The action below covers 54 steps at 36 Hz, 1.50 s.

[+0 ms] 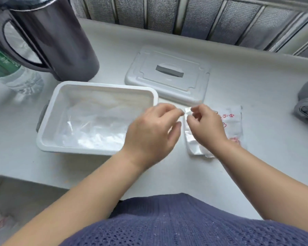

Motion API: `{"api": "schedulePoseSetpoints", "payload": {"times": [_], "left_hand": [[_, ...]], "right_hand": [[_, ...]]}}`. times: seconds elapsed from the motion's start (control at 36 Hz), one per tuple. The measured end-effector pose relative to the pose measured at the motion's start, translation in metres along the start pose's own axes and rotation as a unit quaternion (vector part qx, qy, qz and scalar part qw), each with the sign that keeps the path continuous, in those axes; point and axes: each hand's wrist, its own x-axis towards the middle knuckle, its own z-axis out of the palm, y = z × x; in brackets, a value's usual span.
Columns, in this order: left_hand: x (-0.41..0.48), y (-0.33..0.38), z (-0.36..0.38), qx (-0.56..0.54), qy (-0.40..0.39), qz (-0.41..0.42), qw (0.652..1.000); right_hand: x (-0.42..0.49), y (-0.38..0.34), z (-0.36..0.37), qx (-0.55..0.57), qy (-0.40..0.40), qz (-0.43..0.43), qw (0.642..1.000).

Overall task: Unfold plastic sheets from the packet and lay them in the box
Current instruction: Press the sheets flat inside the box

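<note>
We see a folded plastic sheet (pixel 189 137), thin, glossy and creased into a narrow strip, just right of the box (pixel 103 85). Its long axis runs away from the person. At its far end the left hand (pixel 153 132) and the right hand (pixel 207 127) each pinch it between thumb and forefinger, the other fingers loosely curled. It overlaps a flat white packet (pixel 234 125) with red print on the smooth pale worktop (pixel 247 86). The round-cornered rectangular white box holds crumpled translucent sheets (pixel 96 128).

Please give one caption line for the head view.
Left hand and right hand pinch a folded plastic sheet between the open box and the packet; the lid lies behind.
</note>
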Motion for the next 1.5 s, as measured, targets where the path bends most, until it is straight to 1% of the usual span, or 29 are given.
{"api": "schedulePoseSetpoints", "payload": {"times": [0.03,0.08,0.17,0.22,0.31,0.42,0.47,0.5,0.56,0.58,0.64,0.72,0.81,0.86,0.94,1.03,1.11,1.25,1.39,1.42,1.44,1.5], "left_hand": [[-0.003,0.005,0.010,-0.013,-0.010,0.011,1.000],[-0.011,0.015,0.032,-0.037,-0.057,0.016,0.998],[-0.030,0.022,0.068,-0.059,-0.170,-0.039,0.983],[-0.040,0.021,0.089,-0.054,-0.213,-0.080,0.972],[-0.044,0.016,0.111,-0.016,-0.250,-0.100,0.963],[-0.042,0.008,0.129,0.029,-0.271,-0.057,0.961],[-0.036,0.004,0.130,0.046,-0.271,-0.071,0.959],[-0.034,0.003,0.131,0.068,-0.246,-0.060,0.965],[-0.031,0.001,0.129,0.067,-0.252,-0.073,0.963],[-0.032,0.000,0.130,0.054,-0.260,-0.087,0.960],[-0.034,-0.006,0.130,0.034,-0.247,-0.121,0.961],[-0.034,-0.007,0.129,-0.025,-0.212,-0.185,0.959],[-0.030,-0.006,0.125,-0.085,-0.197,-0.251,0.944],[-0.028,-0.005,0.122,-0.118,-0.190,-0.299,0.928],[-0.027,-0.007,0.121,-0.195,-0.177,-0.392,0.881],[-0.026,-0.008,0.117,-0.253,-0.162,-0.440,0.846],[-0.025,-0.010,0.116,-0.301,-0.158,-0.463,0.819],[-0.026,-0.010,0.114,-0.299,-0.158,-0.480,0.809],[-0.029,-0.007,0.115,-0.349,-0.108,-0.526,0.768],[-0.029,-0.004,0.114,-0.360,-0.087,-0.527,0.765],[-0.030,-0.001,0.115,-0.359,-0.060,-0.518,0.774],[-0.029,0.008,0.113,-0.320,-0.012,-0.463,0.827]], "right_hand": [[-0.001,0.011,0.001,-0.014,-0.015,0.017,1.000],[-0.003,0.036,0.000,-0.062,-0.049,0.035,0.996],[-0.008,0.068,0.000,-0.157,-0.101,0.051,0.981],[-0.013,0.082,-0.002,-0.143,-0.140,0.045,0.979],[-0.019,0.090,-0.006,-0.079,-0.170,0.014,0.982],[-0.023,0.092,-0.007,-0.020,-0.181,-0.001,0.983],[-0.026,0.093,-0.005,-0.029,-0.195,-0.004,0.980],[-0.028,0.094,-0.004,-0.036,-0.201,-0.009,0.979],[-0.031,0.098,-0.003,-0.044,-0.204,-0.020,0.978],[-0.032,0.099,-0.004,-0.042,-0.202,-0.021,0.978],[-0.032,0.101,-0.006,-0.025,-0.193,-0.011,0.981],[-0.030,0.101,-0.007,-0.006,-0.186,0.001,0.983],[-0.029,0.101,-0.005,-0.003,-0.179,0.005,0.984],[-0.029,0.101,-0.004,-0.003,-0.174,0.007,0.985],[-0.027,0.101,-0.002,-0.003,-0.166,0.009,0.986],[-0.026,0.101,-0.002,0.001,-0.163,0.019,0.986],[-0.025,0.100,-0.001,-0.002,-0.167,0.026,0.986],[-0.023,0.097,-0.003,-0.003,-0.174,0.034,0.984],[-0.023,0.092,-0.005,-0.009,-0.184,0.039,0.982],[-0.022,0.092,-0.005,-0.010,-0.186,0.043,0.982],[-0.022,0.091,-0.005,-0.012,-0.188,0.048,0.981],[-0.022,0.088,-0.004,-0.020,-0.184,0.046,0.982]]}}
